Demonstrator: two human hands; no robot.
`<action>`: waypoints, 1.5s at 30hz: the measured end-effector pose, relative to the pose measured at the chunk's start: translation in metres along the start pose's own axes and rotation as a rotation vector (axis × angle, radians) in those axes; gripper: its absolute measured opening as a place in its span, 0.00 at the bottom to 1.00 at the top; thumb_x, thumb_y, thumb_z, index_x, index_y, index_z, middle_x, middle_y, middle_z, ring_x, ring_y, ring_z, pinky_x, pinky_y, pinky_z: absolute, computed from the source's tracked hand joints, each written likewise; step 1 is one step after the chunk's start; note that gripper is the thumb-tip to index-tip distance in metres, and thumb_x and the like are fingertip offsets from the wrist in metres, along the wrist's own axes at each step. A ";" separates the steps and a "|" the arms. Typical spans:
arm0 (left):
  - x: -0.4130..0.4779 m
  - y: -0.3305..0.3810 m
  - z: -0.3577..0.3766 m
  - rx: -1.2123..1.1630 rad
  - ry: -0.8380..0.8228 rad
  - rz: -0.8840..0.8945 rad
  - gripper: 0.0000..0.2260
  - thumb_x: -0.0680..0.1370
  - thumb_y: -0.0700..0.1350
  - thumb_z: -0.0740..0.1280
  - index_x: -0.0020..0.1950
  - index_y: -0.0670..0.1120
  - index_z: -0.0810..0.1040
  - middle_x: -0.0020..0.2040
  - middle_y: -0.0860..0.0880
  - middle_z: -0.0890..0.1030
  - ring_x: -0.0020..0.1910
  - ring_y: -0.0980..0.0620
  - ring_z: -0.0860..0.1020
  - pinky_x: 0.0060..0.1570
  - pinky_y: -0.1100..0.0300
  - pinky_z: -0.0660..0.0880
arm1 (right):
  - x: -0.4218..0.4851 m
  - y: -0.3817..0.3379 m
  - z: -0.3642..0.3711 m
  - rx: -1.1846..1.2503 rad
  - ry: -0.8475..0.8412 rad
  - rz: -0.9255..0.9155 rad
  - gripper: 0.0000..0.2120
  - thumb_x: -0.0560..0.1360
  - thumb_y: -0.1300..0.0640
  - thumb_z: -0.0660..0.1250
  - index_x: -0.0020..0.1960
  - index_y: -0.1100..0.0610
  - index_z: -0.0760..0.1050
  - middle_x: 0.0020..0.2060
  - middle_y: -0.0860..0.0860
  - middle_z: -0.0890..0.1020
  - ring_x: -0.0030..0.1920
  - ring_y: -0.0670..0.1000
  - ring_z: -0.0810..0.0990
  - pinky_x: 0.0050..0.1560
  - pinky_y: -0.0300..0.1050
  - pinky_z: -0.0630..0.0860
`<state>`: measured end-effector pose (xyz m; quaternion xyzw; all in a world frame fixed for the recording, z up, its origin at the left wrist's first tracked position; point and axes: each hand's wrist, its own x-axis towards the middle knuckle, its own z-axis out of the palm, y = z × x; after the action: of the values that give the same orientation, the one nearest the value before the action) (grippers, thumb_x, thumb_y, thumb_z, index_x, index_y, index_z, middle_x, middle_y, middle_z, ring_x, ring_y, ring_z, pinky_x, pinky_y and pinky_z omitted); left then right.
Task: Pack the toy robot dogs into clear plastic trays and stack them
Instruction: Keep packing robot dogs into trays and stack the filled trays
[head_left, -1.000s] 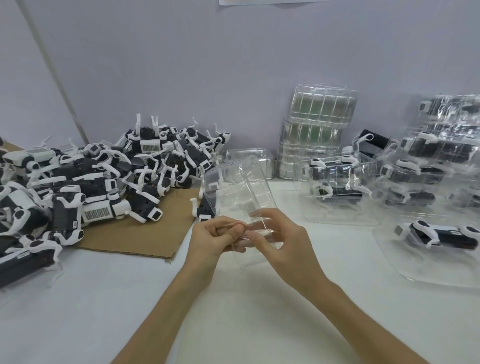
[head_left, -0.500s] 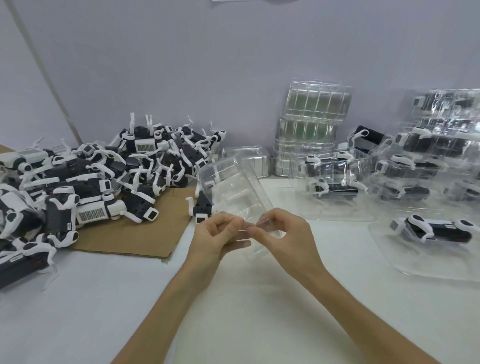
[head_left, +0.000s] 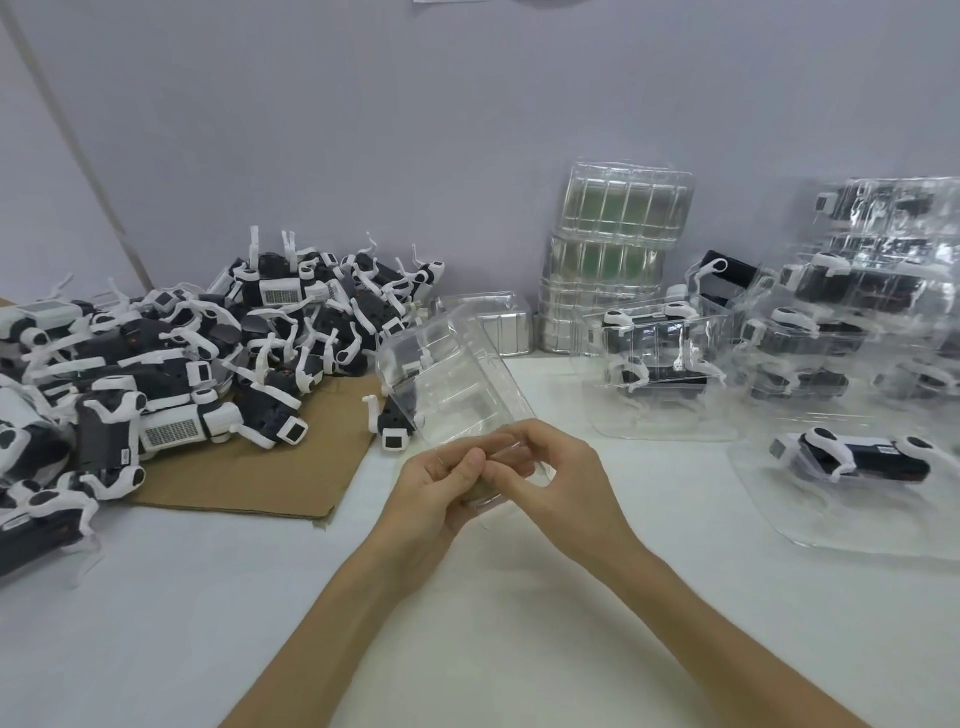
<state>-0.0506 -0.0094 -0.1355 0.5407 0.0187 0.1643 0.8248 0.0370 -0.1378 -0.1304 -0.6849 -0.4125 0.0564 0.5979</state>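
Now, from the head camera, both hands meet in the middle, just above the white table (head_left: 467, 634). The left hand (head_left: 435, 486) and the right hand (head_left: 563, 475) each pinch the near edge of one clear tray (head_left: 452, 384), with fingers curled round its thin rim. The tray is up off the table and tips away, its far end close to a pile of toy dogs (head_left: 182, 358) on brown cardboard (head_left: 260, 480). It looks empty. I think the tray is very light and bendy, and smooth too, so it may slip or crumple if squeezed hard. The flat rim seems the best place to hold. The dogs look hard, with thin white legs that could snap, so the body is the safer grab. Packed trays (head_left: 857, 312) sit to the right, and empty trays (head_left: 618, 244) stand stacked by the wall.
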 end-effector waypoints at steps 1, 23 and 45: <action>0.000 -0.001 0.000 -0.003 0.027 0.001 0.12 0.78 0.42 0.64 0.54 0.42 0.85 0.54 0.37 0.84 0.56 0.42 0.83 0.52 0.56 0.80 | 0.000 0.000 0.001 -0.014 -0.012 0.003 0.04 0.74 0.57 0.74 0.48 0.52 0.81 0.41 0.45 0.85 0.46 0.46 0.83 0.50 0.39 0.77; 0.005 0.003 -0.001 0.122 0.260 0.036 0.20 0.74 0.59 0.65 0.49 0.42 0.83 0.48 0.38 0.86 0.49 0.41 0.85 0.41 0.59 0.81 | 0.010 -0.002 -0.011 -0.016 0.071 -0.020 0.06 0.73 0.61 0.75 0.50 0.55 0.82 0.42 0.45 0.86 0.45 0.43 0.84 0.47 0.31 0.76; -0.003 0.041 -0.061 -0.733 0.752 0.248 0.23 0.84 0.50 0.54 0.30 0.48 0.72 0.28 0.54 0.74 0.24 0.57 0.74 0.25 0.66 0.67 | 0.017 0.013 -0.034 -0.644 0.241 -0.234 0.15 0.75 0.62 0.71 0.59 0.48 0.80 0.46 0.41 0.81 0.55 0.47 0.76 0.64 0.41 0.55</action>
<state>-0.0766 0.0583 -0.1244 0.1196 0.1904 0.4383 0.8702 0.0733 -0.1525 -0.1250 -0.7880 -0.4112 -0.2265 0.3985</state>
